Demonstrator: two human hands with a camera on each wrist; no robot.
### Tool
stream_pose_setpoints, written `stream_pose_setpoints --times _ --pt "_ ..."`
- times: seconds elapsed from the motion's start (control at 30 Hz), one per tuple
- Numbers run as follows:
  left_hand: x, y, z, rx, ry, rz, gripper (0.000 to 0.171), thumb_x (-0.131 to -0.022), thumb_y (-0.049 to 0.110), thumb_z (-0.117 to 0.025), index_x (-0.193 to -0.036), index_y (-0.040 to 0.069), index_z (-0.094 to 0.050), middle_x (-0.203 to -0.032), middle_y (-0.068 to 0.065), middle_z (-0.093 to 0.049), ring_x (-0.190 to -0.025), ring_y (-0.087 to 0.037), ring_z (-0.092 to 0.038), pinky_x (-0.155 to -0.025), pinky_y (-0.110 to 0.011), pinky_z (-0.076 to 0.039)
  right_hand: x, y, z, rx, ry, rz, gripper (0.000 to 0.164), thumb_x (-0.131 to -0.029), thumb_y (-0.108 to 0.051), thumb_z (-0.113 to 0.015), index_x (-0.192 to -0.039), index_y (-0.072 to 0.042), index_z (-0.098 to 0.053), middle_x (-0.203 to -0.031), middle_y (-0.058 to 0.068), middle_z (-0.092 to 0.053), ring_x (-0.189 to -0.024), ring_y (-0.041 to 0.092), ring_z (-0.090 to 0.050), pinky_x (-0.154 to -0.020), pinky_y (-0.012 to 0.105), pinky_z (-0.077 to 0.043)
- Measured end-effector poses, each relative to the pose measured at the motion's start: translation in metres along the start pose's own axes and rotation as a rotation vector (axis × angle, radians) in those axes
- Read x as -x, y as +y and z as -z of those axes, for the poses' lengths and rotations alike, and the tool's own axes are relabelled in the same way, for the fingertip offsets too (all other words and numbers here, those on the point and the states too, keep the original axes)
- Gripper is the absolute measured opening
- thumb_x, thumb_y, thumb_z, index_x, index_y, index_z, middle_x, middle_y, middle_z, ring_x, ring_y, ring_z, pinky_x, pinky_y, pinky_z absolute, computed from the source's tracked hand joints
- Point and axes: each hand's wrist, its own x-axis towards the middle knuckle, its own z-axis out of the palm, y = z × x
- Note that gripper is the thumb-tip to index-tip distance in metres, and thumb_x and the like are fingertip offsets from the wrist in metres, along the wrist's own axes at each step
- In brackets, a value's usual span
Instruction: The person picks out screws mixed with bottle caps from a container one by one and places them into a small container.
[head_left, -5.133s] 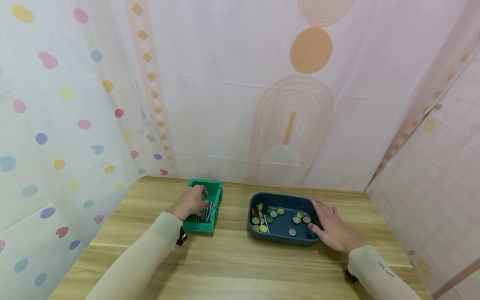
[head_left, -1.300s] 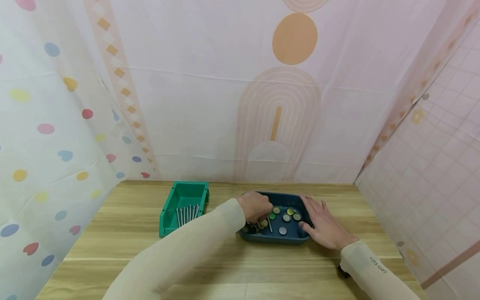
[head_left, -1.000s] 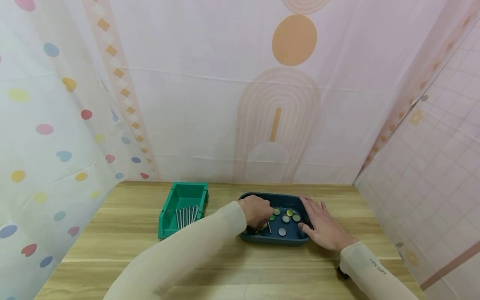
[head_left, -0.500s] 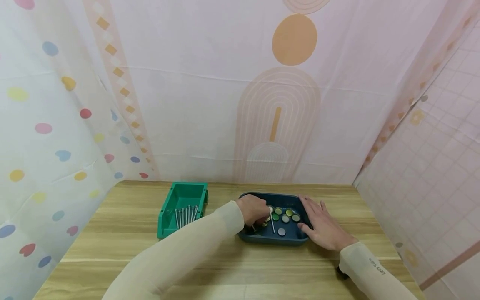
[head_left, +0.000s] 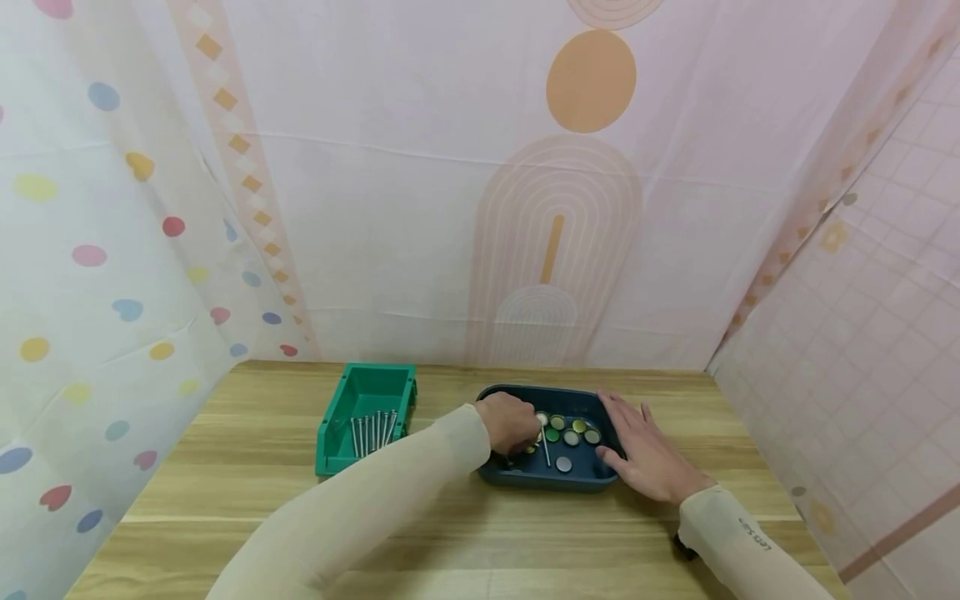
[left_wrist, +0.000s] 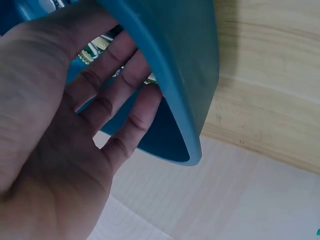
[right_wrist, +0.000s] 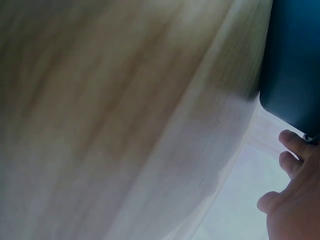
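Observation:
In the head view my left hand (head_left: 510, 423) reaches down into the left part of a dark blue tray (head_left: 525, 477), its fingertips hidden from above. The left wrist view has the fingers (left_wrist: 132, 120) bent over the rim toward bottle caps (left_wrist: 95, 47); whether they pinch anything I cannot tell. Beside this hand a long nail (head_left: 546, 447) lies among gold, green and silver bottle caps (head_left: 572, 437). My right hand (head_left: 648, 454) rests along the tray's right end with its fingers straight, touching the rim and outer wall.
Left of the tray stands a green bin (head_left: 378, 379) holding several long nails (head_left: 373, 432) side by side. My left forearm crosses in front of it. A patterned curtain (head_left: 405, 208) hangs behind the wooden table (head_left: 487, 550).
Five seconds ago my left hand was at the nails in the green bin; now it is in the blue tray. Lately the nail and caps beside it shifted slightly. The right hand stays put.

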Motion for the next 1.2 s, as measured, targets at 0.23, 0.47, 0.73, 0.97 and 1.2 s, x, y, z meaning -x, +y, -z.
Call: stream_pose_setpoints --times 0.23,0.47,0.73,0.97,1.2 --pt "0.013 0.001 0.012 0.074 0.047 -0.041 0.025 -0.104 0.020 -0.090 -0.084 0.032 -0.081 -0.086 0.014 -0.078 -0.076 -0.005 -0.064 -0.074 -0.023 -0.060 0.000 0.000 0.000 -0.005 -0.005 0.003 0.089 -0.117 -0.041 -0.066 -0.186 -0.005 -0.022 -0.190 0.025 -0.033 -0.178 0.050 -0.030 -0.139 0.084 -0.014" --pt "0.053 0.003 0.050 0.225 0.085 -0.057 0.014 -0.110 0.023 -0.084 -0.097 0.026 -0.078 -0.093 0.013 -0.075 -0.079 -0.005 -0.062 -0.078 -0.021 -0.054 -0.002 0.002 0.001 -0.002 -0.005 0.002 0.089 -0.117 -0.040 -0.066 -0.185 -0.004 -0.022 -0.190 0.025 -0.033 -0.178 0.050 -0.030 -0.140 0.084 -0.014" --pt "0.056 -0.003 0.048 0.277 0.156 -0.065 0.004 -0.116 0.021 -0.075 -0.113 0.023 -0.077 -0.102 0.009 -0.074 -0.086 -0.005 -0.061 -0.082 -0.023 -0.054 -0.004 0.004 0.002 0.003 -0.011 -0.006 0.089 -0.117 -0.041 -0.066 -0.186 -0.005 -0.022 -0.189 0.026 -0.034 -0.177 0.050 -0.031 -0.140 0.084 -0.014" --pt "0.068 -0.011 0.053 0.382 0.266 -0.022 0.003 -0.115 0.019 -0.077 -0.117 0.017 -0.079 -0.108 0.003 -0.079 -0.088 -0.007 -0.064 -0.084 -0.026 -0.058 -0.005 0.006 0.001 -0.003 -0.018 -0.007 0.089 -0.117 -0.041 -0.066 -0.186 -0.005 -0.021 -0.189 0.027 -0.034 -0.177 0.051 -0.031 -0.140 0.084 -0.014" --pt "0.083 -0.024 0.049 0.473 0.372 0.078 0.007 -0.114 0.014 -0.077 -0.119 0.011 -0.081 -0.107 -0.001 -0.082 -0.088 -0.010 -0.070 -0.086 -0.030 -0.065 -0.009 0.012 0.003 0.023 0.002 0.007 0.090 -0.116 -0.039 -0.068 -0.185 -0.004 -0.022 -0.189 0.026 -0.034 -0.176 0.051 -0.033 -0.139 0.085 -0.015"
